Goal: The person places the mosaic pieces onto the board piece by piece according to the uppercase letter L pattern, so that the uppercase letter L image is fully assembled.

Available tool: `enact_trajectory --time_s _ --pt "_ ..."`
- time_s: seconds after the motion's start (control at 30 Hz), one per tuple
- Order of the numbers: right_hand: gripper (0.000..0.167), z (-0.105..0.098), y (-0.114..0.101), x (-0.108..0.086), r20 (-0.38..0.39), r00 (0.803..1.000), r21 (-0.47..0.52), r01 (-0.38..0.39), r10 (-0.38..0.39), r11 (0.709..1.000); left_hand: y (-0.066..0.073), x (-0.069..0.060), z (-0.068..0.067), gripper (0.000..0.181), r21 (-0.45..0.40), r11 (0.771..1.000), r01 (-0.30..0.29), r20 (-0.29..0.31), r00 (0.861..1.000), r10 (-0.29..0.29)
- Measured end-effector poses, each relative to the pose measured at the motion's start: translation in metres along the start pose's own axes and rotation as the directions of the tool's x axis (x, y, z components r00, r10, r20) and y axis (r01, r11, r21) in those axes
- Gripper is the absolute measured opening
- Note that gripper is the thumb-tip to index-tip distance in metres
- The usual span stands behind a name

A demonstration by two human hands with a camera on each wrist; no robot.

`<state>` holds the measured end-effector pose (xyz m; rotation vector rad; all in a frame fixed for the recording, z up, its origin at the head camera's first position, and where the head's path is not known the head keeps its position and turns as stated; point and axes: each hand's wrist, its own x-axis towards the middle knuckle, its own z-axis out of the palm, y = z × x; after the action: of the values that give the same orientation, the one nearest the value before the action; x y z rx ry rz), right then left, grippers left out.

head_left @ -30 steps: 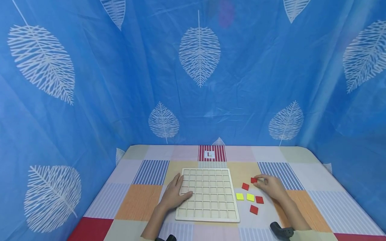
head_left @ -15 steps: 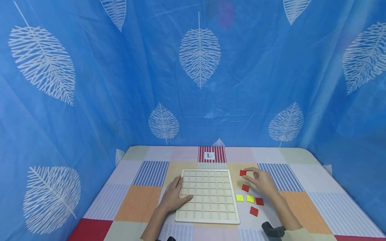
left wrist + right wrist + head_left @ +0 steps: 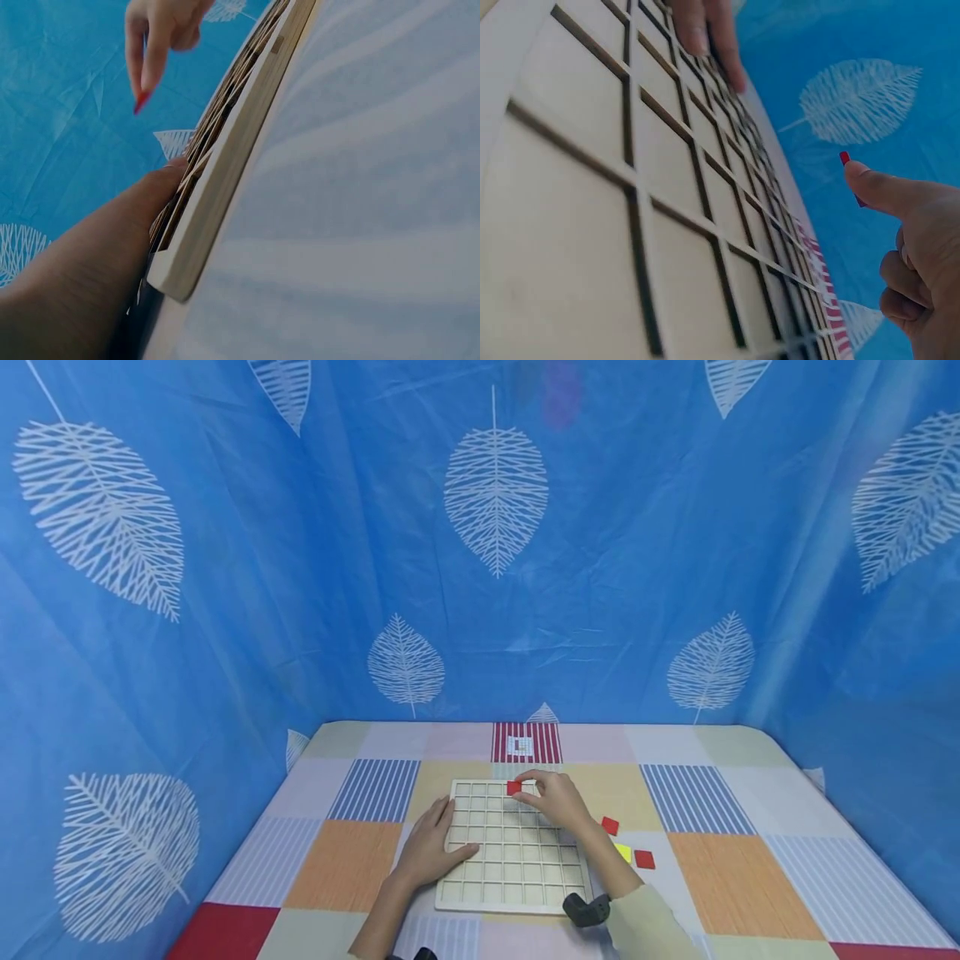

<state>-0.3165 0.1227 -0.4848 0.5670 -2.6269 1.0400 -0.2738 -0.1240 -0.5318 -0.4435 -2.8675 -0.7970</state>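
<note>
My right hand (image 3: 557, 800) pinches a red square tile (image 3: 513, 787) between thumb and finger, over the far row of a pale wooden grid board (image 3: 491, 852). In the right wrist view the tile (image 3: 845, 159) shows edge-on at the thumb, apart from the board. My left hand (image 3: 429, 855) rests along the board's left edge, fingers extended and thumb lying over the grid cells. From the left wrist view, the board's side edge (image 3: 225, 172) runs beside that hand. Loose on the cloth right of the board are a red tile (image 3: 610, 825), a yellow tile (image 3: 623, 852) and another red tile (image 3: 644, 859).
A patchwork cloth (image 3: 352, 868) covers the table. A small printed card (image 3: 521, 746) lies behind the board on a red-striped patch. Blue leaf-patterned curtains (image 3: 600, 610) enclose the back and sides. My right forearm hides part of the tile area.
My right hand has lifted the red tile off the cloth and carried it left, over the board's far row. My left hand has stayed in place.
</note>
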Motion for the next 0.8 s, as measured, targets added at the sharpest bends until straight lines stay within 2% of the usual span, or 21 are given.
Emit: enact_trajectory --time_s 0.17,0.33,0.5,0.8 --pt "0.032 0.023 -0.001 0.003 0.07 0.997 -0.021 -0.009 0.011 1.0 -0.001 0.0 0.0 0.093 0.005 1.0 -0.002 -0.003 1.0 0.002" --pt "0.029 0.035 0.0 0.004 0.09 0.995 -0.051 -0.033 0.038 0.998 0.0 0.001 -0.001 0.092 0.007 1.0 -0.01 -0.007 1.0 0.01" --pt "0.028 0.04 -0.001 0.006 0.087 0.996 -0.059 -0.028 0.033 0.998 0.0 0.001 -0.002 0.092 0.007 1.0 -0.012 -0.019 1.0 0.012" --pt "0.028 0.043 -0.004 0.005 0.058 0.998 -0.108 -0.032 0.039 0.994 0.0 0.001 0.0 0.093 0.003 1.0 0.006 0.011 1.0 -0.006"
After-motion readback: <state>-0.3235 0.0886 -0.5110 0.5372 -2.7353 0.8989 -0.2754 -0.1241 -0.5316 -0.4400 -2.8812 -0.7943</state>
